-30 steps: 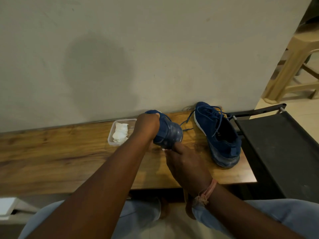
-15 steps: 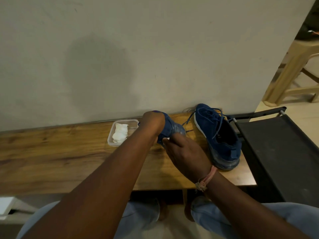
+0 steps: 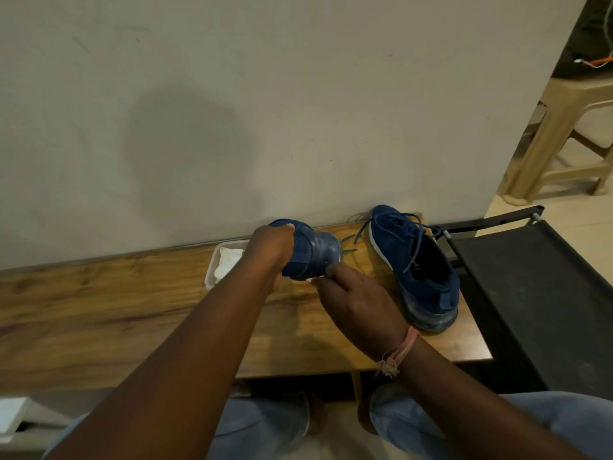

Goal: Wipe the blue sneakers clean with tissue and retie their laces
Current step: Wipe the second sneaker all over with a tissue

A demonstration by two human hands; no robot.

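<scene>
Abutting plain wall (image 3: 298, 94): wooden bench (image 3: 99, 310)

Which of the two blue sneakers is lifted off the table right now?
The left sneaker, gripped by the left hand and tilted heel-first toward the camera. The other sneaker rests flat on the wooden table by the wall, untouched.

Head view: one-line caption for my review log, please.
Left hand holds a blue sneaker while right hand wipes its sole with tissue; second sneaker rests on wooden bench.
</scene>
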